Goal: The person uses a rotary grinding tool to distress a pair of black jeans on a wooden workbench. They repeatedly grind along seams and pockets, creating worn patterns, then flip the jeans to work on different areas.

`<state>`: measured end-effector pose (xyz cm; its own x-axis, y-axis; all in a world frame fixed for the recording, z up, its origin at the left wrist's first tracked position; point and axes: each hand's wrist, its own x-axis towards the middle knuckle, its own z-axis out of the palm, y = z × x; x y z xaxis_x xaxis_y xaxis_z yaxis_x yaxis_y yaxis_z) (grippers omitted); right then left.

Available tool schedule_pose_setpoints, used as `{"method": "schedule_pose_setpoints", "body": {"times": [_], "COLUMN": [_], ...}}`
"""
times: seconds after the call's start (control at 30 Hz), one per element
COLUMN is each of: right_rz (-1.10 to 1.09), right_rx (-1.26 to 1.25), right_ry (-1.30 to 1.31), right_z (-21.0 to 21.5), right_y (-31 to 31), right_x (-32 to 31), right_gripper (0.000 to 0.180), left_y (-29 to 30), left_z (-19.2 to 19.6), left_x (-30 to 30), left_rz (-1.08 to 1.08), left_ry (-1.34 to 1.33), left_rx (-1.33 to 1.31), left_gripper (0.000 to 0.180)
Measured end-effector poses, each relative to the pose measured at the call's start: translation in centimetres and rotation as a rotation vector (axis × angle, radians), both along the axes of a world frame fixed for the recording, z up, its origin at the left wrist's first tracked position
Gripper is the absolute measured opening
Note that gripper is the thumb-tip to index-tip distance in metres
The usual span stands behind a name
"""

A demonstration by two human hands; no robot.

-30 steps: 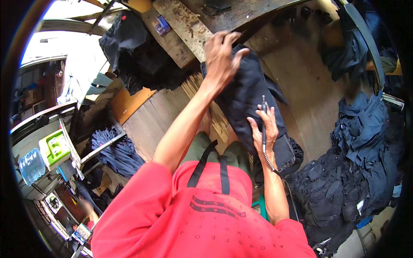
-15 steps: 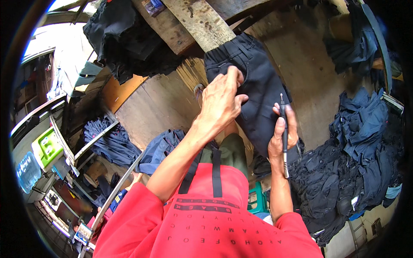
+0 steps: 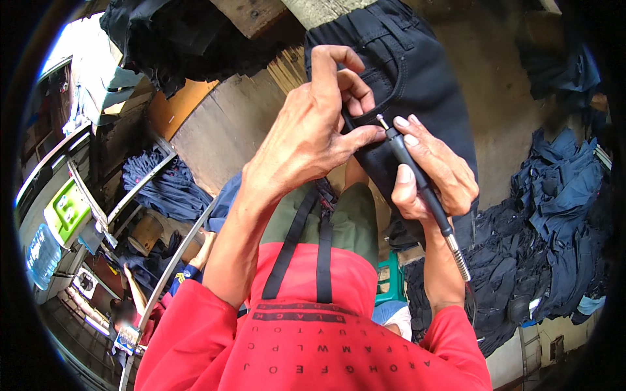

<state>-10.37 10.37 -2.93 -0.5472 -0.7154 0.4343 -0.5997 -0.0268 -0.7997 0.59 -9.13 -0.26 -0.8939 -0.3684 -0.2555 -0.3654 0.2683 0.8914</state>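
Note:
Black trousers (image 3: 430, 81) with an elastic waistband are pulled over the end of a narrow wooden board (image 3: 323, 9), pocket side up. My left hand (image 3: 297, 130) is closed at the pocket, fingers curled and thumb pinching the dark cloth below the pocket edge. In my right hand (image 3: 443, 171) is a black pen-shaped corded tool (image 3: 408, 156), with a thin metal tip and a coiled spring at its cord end. Its tip lies close to my left thumb, over the cloth; whether it touches cannot be made out.
Dark garments are heaped at the right (image 3: 554, 215), and a dark blue bundle (image 3: 160, 186) lies at the left. Black cloth (image 3: 182, 45) hangs at the upper left. A green plastic stool (image 3: 389, 277) is beside me. Another person's arm (image 3: 135, 290) shows at the lower left.
The trousers and board appear larger and higher in view. My right hand has brought the tool from upright to slanting, with its tip beside my left hand. My left fingers have curled in at the pocket.

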Motion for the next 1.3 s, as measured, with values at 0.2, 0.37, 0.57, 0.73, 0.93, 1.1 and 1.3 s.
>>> {"method": "schedule_pose_setpoints", "body": {"times": [0.2,0.37,0.57,0.73,0.93,1.1,1.3], "right_rz": [0.023,0.026,-0.031,-0.047,-0.037,-0.007,-0.027], "right_rx": [-0.014,-0.016,-0.021,-0.021,0.012,0.017,0.015], "right_ry": [0.009,0.027,-0.015,-0.024,-0.024,-0.022,-0.040], "right_z": [-0.5,-0.7,-0.5,-0.5,-0.4,-0.7,-0.7], "right_y": [-0.5,-0.8,-0.8,-1.0,-0.5,-0.3,-0.2], "right_x": [0.3,0.4,0.7,0.7,0.5,0.2,0.3], "right_gripper": [0.030,0.030,0.026,0.026,0.029,0.032,0.032], "left_y": [-0.1,0.0,0.3,0.5,0.8,0.9,1.1], "left_z": [-0.2,-0.5,-0.9,-1.4,-1.7,-2.0,-2.3], "left_x": [0.1,0.2,0.3,0.4,0.5,0.5,0.5], "left_rz": [-0.004,0.007,0.026,0.067,0.089,0.129,0.166], "left_ry": [0.008,0.010,0.016,0.028,0.045,0.054,0.070], "left_rx": [0.009,0.020,0.028,0.057,0.060,0.118,0.162], "left_gripper": [0.078,0.077,0.077,0.079,0.081,0.081,0.085]}}
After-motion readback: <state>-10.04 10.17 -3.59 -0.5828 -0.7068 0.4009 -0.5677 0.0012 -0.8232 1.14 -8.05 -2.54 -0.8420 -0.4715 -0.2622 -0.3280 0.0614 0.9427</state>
